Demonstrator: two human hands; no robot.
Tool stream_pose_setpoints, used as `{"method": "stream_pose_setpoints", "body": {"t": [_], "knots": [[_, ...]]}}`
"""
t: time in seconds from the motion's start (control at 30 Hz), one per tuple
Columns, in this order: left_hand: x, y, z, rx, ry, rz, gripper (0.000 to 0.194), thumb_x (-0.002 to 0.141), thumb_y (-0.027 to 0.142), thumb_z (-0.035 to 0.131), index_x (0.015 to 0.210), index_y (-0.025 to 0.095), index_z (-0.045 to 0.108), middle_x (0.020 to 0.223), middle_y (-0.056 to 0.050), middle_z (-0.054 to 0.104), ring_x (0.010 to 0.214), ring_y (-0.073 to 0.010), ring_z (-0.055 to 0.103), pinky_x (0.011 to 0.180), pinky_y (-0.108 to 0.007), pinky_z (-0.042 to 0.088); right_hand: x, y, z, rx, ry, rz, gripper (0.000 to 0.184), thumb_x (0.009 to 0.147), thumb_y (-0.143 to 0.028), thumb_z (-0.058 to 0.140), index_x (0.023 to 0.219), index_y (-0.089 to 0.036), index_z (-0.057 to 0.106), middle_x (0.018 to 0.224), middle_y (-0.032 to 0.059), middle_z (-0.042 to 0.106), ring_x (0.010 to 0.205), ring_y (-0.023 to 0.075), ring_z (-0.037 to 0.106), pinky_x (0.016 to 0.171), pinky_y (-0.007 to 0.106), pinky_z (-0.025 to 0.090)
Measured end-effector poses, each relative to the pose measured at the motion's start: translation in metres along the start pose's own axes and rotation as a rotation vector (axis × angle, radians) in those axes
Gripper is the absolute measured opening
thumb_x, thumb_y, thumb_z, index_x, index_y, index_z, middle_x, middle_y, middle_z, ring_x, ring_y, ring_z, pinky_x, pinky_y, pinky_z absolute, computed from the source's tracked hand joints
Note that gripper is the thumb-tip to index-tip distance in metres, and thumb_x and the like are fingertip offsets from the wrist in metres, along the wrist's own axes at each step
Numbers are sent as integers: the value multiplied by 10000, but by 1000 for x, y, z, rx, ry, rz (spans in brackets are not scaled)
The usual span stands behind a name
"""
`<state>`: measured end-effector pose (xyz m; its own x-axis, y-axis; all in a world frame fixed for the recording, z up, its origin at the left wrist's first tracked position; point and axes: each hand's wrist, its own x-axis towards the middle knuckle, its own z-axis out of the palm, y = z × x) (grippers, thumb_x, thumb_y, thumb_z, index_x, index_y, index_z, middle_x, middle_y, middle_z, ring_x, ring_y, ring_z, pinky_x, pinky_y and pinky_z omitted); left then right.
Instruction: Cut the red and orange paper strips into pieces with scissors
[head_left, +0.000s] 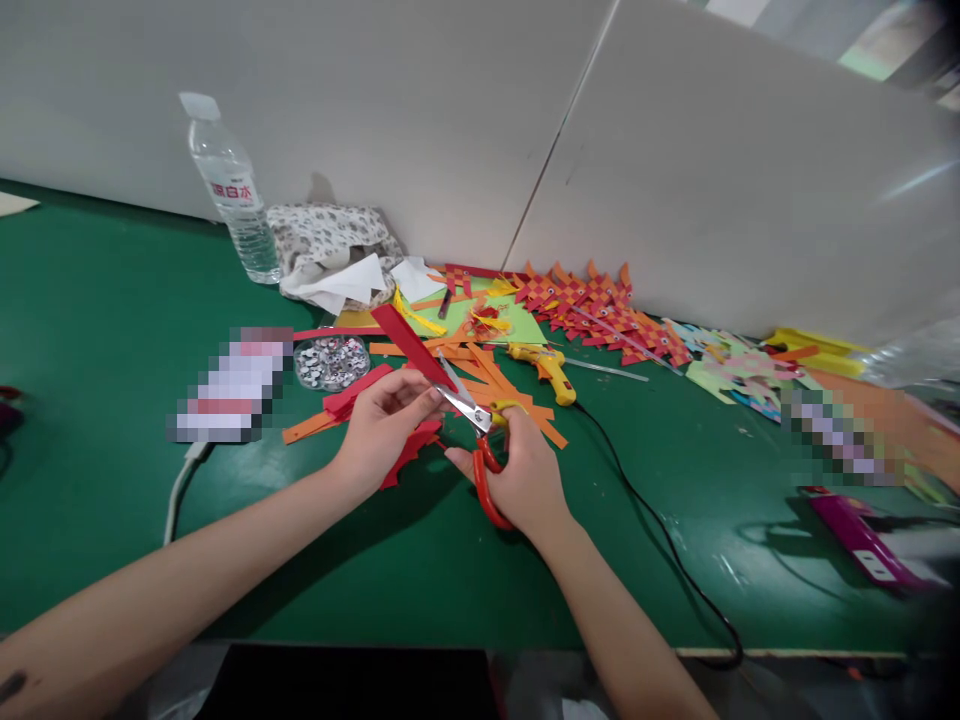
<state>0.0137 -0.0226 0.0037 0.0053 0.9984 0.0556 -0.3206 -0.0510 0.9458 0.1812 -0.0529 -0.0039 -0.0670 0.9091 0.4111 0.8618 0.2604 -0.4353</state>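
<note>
My left hand (390,420) pinches a red paper strip (409,340), which slants up and away to the left. In my right hand (525,475) is a pair of scissors (491,490) with red handles, fingers through the loops. The blades are parted, with the strip's near end between or against them; I cannot tell if they are cutting. Below my left hand lies folded red paper (409,460). Orange paper strips (495,380) are spread on the table behind both hands, and more red strips (356,393) lie just left.
Behind my right hand rests a yellow glue gun (546,368), its black cord running to the table's front edge. A round tray of googly eyes (331,362), a phone (236,390) and a water bottle (232,190) are leftward. Woven paper fish (592,305) line the wall. A purple power strip (862,540) sits right.
</note>
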Motion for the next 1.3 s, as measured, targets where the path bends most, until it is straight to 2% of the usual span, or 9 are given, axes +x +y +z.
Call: {"method": "stream_pose_setpoints", "body": {"t": [0.2, 0.73, 1.07, 1.3], "knots": [[0, 1, 1, -18, -21, -8, 210, 657, 323, 730, 719, 188, 582, 691, 32, 625, 668, -113, 620, 691, -242, 538, -1, -1, 0, 23, -13, 4, 492, 677, -562, 634, 950, -186, 469, 830, 72, 606, 748, 230, 581, 610, 321, 435], [-1, 1, 0, -4, -33, 11, 185, 676, 337, 717, 701, 195, 600, 671, 29, 628, 654, -118, 620, 686, -248, 544, -1, -1, 0, -4, 13, -18, 477, 689, -563, 609, 954, -191, 473, 801, 67, 596, 726, 227, 582, 570, 302, 423], [0, -3, -2, 16, -29, 11, 189, 684, 354, 717, 701, 192, 620, 674, 20, 663, 685, -135, 658, 710, -253, 553, 0, -4, -3, 17, -37, 23, 455, 685, -555, 611, 917, -193, 461, 777, 55, 578, 703, 215, 572, 542, 280, 391], [1, 1, -1, -82, -59, -20, 171, 673, 296, 744, 699, 180, 620, 665, 26, 679, 639, -113, 659, 653, -208, 544, 0, -3, -4, 69, -86, 66, 431, 660, -552, 641, 835, -190, 488, 706, 24, 555, 631, 178, 540, 518, 258, 361]]}}
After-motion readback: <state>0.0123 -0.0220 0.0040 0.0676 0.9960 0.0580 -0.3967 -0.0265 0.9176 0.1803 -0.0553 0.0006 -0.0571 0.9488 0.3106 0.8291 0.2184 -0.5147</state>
